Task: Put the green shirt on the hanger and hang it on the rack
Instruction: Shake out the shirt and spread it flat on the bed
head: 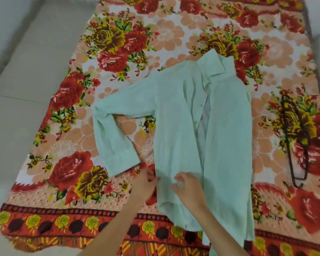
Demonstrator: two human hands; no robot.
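We see the pale green long-sleeved shirt (183, 126) spread flat on the red floral blanket (118, 52), front open, collar at the far end. The dark thin hanger (292, 137) lies just beside it. The right hand (187, 187) has its fingers curled, pinching the lower front. The left hand (146, 183) has fingers at the shirt's side edge; the grip is blurred and we cannot tell.

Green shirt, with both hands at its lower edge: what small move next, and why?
Probably send the right hand to the hanger: the green shirt lies spread, front open, on the blanket, while the hanger lies apart at its right, untouched.
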